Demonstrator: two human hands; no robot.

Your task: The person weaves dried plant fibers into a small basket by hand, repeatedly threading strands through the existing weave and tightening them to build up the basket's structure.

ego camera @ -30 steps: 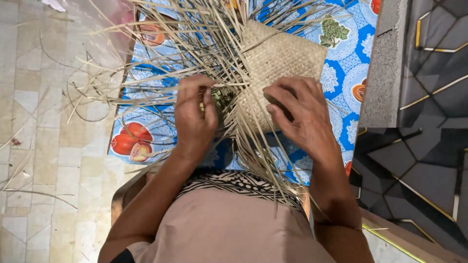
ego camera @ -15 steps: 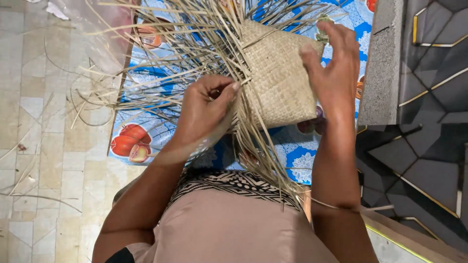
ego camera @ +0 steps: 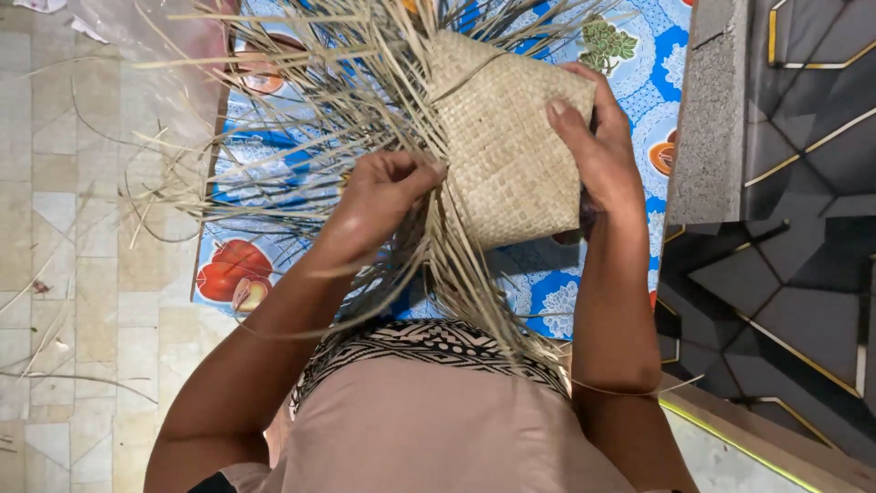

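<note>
Straw-coloured woven mat (ego camera: 511,137), part finished with loose strips (ego camera: 301,119) fanning out, is held above the blue patterned cloth (ego camera: 557,283) near its right edge. Right hand (ego camera: 598,151) grips the mat's right edge. Left hand (ego camera: 383,196) is closed, pinching strips at the mat's left edge.

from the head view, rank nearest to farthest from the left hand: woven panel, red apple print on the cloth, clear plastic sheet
1. woven panel, just right of the left hand
2. red apple print, lower left on the cloth
3. clear plastic sheet, top left over the floor
</note>
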